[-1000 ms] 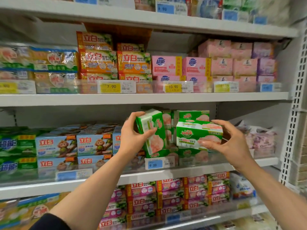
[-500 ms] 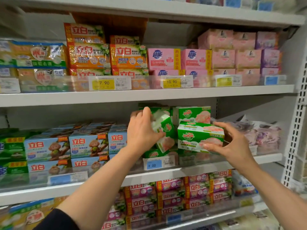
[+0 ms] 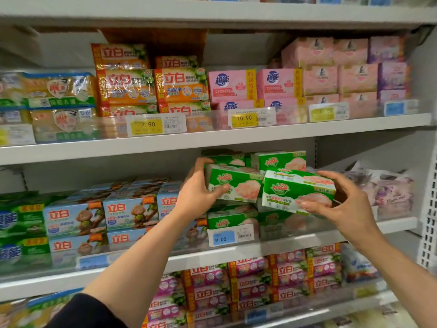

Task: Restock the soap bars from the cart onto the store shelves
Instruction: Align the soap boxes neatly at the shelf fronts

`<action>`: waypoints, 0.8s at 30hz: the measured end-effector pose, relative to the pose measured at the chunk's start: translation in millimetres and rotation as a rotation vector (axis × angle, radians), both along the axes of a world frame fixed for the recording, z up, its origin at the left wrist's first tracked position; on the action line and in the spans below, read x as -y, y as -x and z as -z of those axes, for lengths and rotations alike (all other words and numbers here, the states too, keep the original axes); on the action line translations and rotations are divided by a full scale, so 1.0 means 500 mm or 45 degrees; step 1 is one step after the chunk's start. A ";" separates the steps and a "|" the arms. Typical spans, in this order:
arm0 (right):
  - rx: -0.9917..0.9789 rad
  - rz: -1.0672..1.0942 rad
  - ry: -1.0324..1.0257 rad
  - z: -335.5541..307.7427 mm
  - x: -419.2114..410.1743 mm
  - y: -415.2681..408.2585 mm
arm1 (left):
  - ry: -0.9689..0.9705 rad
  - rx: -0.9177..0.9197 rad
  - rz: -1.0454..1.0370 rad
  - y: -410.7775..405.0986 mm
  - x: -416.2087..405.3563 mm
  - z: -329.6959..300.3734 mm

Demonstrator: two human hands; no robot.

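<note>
My left hand (image 3: 197, 194) grips a green soap pack (image 3: 236, 185) lying flat on the stack of green packs (image 3: 233, 220) on the middle shelf (image 3: 272, 247). The thumb sits on the pack's front and the fingers wrap its left end. My right hand (image 3: 340, 207) holds a second green soap pack (image 3: 295, 192) at the shelf front, fingers over its top right and thumb under its front. More green packs (image 3: 279, 159) stand behind both. The cart is out of view.
Blue soap packs (image 3: 132, 214) fill the middle shelf to the left, wrapped purple goods (image 3: 387, 192) to the right. Orange and pink packs (image 3: 182, 86) line the upper shelf, magenta packs (image 3: 248, 287) the lower one. A perforated white upright (image 3: 429, 221) bounds the right side.
My left hand has turned its green pack from upright to flat and set it down on the stack. My right hand has kept its pack near the shelf front.
</note>
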State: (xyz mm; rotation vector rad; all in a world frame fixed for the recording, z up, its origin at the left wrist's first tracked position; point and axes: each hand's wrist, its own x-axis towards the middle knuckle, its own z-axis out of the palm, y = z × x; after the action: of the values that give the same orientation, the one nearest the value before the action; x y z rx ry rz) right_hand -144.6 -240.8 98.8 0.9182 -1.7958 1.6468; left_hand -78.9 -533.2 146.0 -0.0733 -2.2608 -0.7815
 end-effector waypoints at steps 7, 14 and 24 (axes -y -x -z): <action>0.024 0.009 0.015 0.016 0.006 -0.003 | 0.822 0.158 -0.557 0.018 0.020 0.048; 0.056 -0.015 -0.010 0.007 0.011 -0.020 | 0.778 0.104 -0.517 0.018 0.008 0.049; -0.009 -0.080 0.019 -0.036 0.073 -0.029 | 0.656 -0.141 -0.516 0.007 0.007 0.085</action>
State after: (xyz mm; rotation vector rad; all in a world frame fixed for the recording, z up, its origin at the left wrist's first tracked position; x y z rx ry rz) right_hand -130.0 -277.4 117.0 0.9816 -1.7640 1.6914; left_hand -82.5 -536.7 103.7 0.0969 -2.2134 0.0234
